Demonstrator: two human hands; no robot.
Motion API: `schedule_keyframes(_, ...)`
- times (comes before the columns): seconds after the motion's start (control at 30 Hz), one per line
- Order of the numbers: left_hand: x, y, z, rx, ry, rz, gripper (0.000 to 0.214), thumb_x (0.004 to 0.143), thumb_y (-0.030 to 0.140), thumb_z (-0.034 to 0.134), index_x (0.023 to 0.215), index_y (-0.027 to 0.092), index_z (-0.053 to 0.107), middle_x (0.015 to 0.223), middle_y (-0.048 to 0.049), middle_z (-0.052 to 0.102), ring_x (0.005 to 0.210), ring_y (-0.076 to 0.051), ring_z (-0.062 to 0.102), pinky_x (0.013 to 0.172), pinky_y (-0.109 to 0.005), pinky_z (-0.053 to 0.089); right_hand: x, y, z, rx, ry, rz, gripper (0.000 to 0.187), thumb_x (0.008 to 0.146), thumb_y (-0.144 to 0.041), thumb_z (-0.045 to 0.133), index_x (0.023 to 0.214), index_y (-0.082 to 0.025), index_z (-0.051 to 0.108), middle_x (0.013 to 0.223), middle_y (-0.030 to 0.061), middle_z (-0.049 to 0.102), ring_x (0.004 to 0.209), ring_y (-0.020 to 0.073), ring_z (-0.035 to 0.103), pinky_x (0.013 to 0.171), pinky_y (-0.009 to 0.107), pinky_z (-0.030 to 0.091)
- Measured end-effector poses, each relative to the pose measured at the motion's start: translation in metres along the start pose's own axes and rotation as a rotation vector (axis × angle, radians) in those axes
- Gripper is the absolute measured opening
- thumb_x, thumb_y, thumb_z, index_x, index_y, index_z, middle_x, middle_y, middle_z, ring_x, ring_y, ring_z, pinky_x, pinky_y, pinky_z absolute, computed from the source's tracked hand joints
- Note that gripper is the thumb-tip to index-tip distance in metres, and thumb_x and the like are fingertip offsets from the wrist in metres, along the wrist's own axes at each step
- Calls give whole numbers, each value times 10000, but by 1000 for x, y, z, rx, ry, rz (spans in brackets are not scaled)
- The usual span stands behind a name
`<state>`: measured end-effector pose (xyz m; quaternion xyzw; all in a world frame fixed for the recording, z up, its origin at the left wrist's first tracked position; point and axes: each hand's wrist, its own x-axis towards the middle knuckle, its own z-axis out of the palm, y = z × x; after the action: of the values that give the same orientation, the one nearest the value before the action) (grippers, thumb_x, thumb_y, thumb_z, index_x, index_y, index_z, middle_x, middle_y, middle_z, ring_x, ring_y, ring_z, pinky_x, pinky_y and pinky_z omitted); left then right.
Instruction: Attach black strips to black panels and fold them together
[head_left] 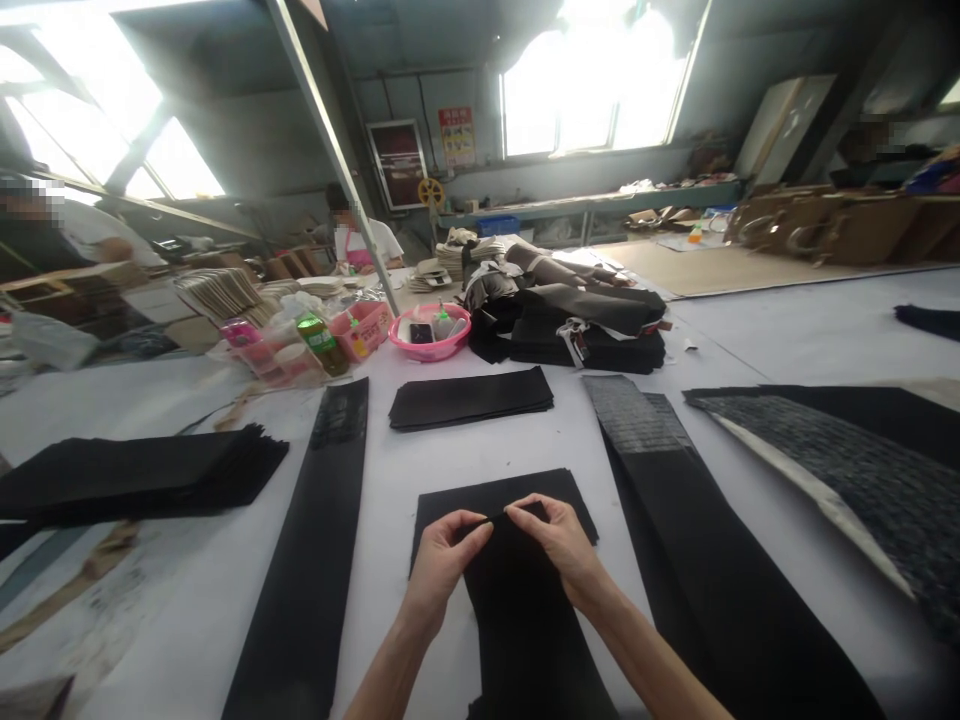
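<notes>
Both hands pinch the far edge of a black fabric piece (525,610) that hangs down toward me. My left hand (444,560) grips it with thumb and fingers at the left. Close beside it, my right hand (564,548) pinches the same edge. Behind the hands, another black panel (480,490) lies flat on the white table (390,560). Farther back sits a small stack of black pieces (471,398). Long black strips flank me, a left strip (315,560) and a right strip (720,560), each with a greyish far end.
A thick pile of black pieces (142,470) lies at the left. Grey speckled cloth (847,470) spreads at the right. Behind stand a pink basin (429,350), a green bottle (322,345) and heaped fabric (585,330). Two people (367,240) are in the background.
</notes>
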<state>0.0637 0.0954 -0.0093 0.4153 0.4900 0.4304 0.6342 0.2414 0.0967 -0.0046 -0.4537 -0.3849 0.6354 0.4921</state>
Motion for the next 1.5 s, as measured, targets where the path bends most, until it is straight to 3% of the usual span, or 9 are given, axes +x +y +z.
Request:
schedule_keyframes(0.23, -2, -4, 6, -60, 7, 25, 257, 723, 357, 771, 811, 142, 661, 712, -8, 667, 631, -108, 577, 605, -193, 434, 8, -17, -9, -468, -95, -182, 164, 739, -344, 725, 748, -181, 708, 716, 0, 674, 693, 147, 598, 643, 245, 451)
schedule_keyframes(0.53, -9, -2, 14, 20, 17, 78, 250, 758, 380, 724, 778, 144, 644, 654, 15, 597, 575, -91, 505, 548, -183, 386, -2, -37, 1, -800, -155, -310, 103, 769, -202, 626, 792, -236, 721, 755, -14, 696, 706, 151, 623, 636, 245, 433)
schedule_keyframes(0.77, -15, 0, 17, 76, 8, 138, 235, 778, 381, 701, 762, 156, 635, 633, 24, 564, 572, -90, 474, 537, -179, 369, -8, -37, 1, -696, -170, -181, 93, 762, -239, 620, 759, -202, 705, 697, -10, 668, 653, 141, 583, 584, 236, 409)
schedule_keyframes(1.07, -21, 2, 17, 78, -37, 88, 253, 797, 391, 684, 846, 145, 653, 688, -5, 587, 607, -100, 489, 555, -187, 384, -7, -36, -14, -617, -259, -88, 155, 782, -245, 590, 827, -193, 729, 618, -27, 609, 526, 93, 472, 481, 211, 330)
schedule_keyframes(1.2, -21, 9, 21, 147, -54, 88, 254, 786, 396, 695, 817, 148, 647, 700, -5, 591, 633, -108, 498, 574, -190, 398, -11, -38, -14, -649, -234, -95, 121, 768, -253, 622, 810, -199, 721, 688, -14, 659, 584, 110, 525, 504, 214, 361)
schedule_keyframes(1.37, -18, 11, 24, 303, 21, 197, 252, 801, 394, 672, 733, 153, 646, 672, 0, 589, 632, -107, 489, 576, -186, 390, -17, -42, -7, -764, -154, -175, 91, 771, -238, 620, 774, -215, 708, 708, -13, 677, 663, 138, 586, 582, 231, 412)
schedule_keyframes(1.5, -18, 7, 23, 303, 5, 179, 227, 811, 378, 654, 761, 156, 658, 664, 6, 576, 610, -100, 473, 553, -181, 377, -17, -43, -11, -755, -186, -139, 101, 777, -252, 622, 790, -211, 713, 713, -9, 683, 652, 137, 593, 558, 223, 415)
